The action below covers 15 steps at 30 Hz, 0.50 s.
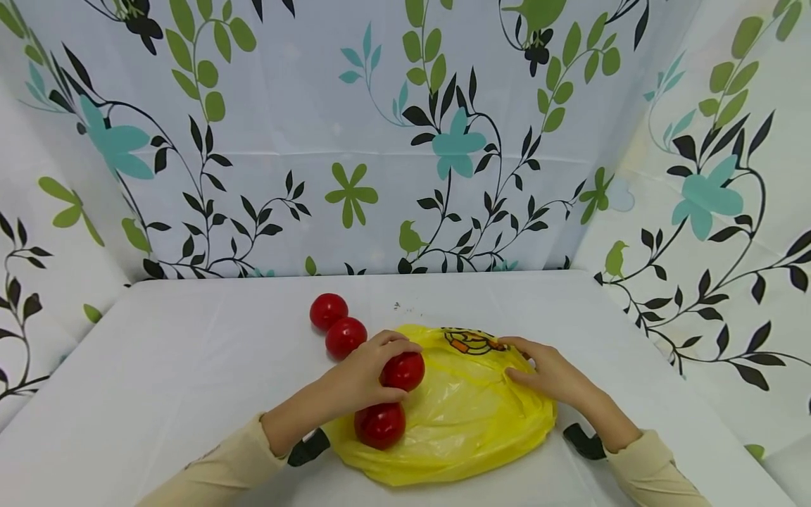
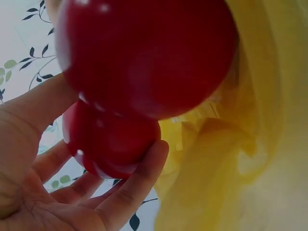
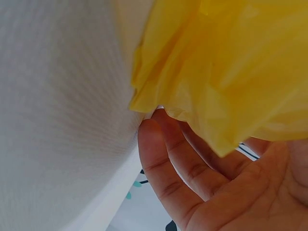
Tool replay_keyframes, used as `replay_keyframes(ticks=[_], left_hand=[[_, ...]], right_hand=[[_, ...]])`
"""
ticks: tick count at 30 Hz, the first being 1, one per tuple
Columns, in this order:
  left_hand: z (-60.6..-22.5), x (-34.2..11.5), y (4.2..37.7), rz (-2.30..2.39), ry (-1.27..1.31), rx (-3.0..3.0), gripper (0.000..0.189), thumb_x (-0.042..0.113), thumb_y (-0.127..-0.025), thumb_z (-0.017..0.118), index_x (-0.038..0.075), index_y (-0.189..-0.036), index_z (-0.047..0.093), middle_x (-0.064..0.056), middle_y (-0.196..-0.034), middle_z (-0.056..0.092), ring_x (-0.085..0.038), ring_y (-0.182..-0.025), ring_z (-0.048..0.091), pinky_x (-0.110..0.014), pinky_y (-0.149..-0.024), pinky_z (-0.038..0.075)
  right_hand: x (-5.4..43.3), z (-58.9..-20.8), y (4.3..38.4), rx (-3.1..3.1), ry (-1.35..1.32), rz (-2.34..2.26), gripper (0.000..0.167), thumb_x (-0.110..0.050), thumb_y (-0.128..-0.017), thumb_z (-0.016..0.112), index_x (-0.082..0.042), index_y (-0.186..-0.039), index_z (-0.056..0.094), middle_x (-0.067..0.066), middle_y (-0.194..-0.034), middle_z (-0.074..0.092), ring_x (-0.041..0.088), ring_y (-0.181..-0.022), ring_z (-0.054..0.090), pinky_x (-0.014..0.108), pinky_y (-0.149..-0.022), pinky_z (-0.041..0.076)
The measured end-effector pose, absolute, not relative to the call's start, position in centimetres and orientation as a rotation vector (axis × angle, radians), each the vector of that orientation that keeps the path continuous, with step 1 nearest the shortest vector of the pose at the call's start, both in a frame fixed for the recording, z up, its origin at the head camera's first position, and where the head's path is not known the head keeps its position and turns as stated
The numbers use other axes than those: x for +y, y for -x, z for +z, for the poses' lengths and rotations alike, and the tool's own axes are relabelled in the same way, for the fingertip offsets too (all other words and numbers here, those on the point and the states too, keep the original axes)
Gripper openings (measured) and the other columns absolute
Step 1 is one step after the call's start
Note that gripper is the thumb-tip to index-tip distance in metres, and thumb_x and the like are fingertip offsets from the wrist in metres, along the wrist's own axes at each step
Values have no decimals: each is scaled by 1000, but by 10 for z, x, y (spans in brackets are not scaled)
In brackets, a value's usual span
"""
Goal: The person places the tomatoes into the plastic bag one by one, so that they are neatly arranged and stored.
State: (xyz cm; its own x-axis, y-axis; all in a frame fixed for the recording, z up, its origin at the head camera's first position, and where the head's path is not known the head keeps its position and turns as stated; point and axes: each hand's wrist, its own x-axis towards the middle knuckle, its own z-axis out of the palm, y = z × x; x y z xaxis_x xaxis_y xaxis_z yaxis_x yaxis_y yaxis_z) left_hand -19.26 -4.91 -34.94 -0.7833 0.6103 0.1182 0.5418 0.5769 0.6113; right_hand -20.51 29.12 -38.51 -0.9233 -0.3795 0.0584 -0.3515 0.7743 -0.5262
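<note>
A glossy red ball (image 1: 405, 371) sits between the thumb and fingers of my left hand (image 1: 357, 377), which grips it over the left part of a yellow plastic bag (image 1: 475, 415). Just nearer, below the thumb, a second red ball (image 1: 380, 425) rests against the bag. In the left wrist view this nearer ball (image 2: 149, 53) looms large, and the gripped ball (image 2: 113, 139) shows behind it. My right hand (image 1: 554, 373) holds the bag's far right edge, thumb on top. From the right wrist, its fingers (image 3: 168, 178) curl by the folded yellow plastic (image 3: 216, 72).
Two more red balls, a farther one (image 1: 329, 311) and a nearer one (image 1: 346, 338), touch each other beyond my left hand. A white cloth covers the table (image 1: 190, 366). Leaf-patterned curtains (image 1: 285, 141) stand behind and at both sides.
</note>
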Motion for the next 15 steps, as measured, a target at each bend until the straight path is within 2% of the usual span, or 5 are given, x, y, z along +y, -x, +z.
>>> replay_keyframes(ticks=[7, 15], left_hand=[[-358, -52, 202, 976, -933, 2712, 59, 17, -79, 82, 11, -132, 57, -13, -134, 51, -30, -119, 53, -50, -84, 57], [-365, -57, 212, 954, -941, 2711, 60, 19, -79, 82, 13, -133, 57, -12, -135, 51, -30, -121, 51, -51, -87, 55]], right_hand=[[291, -387, 205, 2899, 608, -858, 49, -21, -94, 65, -8, -139, 51, 17, -132, 58, 32, -108, 57, 54, -91, 49], [292, -386, 205, 2902, 610, -852, 48, -20, -94, 65, -10, -139, 51, 16, -131, 58, 30, -106, 57, 52, -89, 49]])
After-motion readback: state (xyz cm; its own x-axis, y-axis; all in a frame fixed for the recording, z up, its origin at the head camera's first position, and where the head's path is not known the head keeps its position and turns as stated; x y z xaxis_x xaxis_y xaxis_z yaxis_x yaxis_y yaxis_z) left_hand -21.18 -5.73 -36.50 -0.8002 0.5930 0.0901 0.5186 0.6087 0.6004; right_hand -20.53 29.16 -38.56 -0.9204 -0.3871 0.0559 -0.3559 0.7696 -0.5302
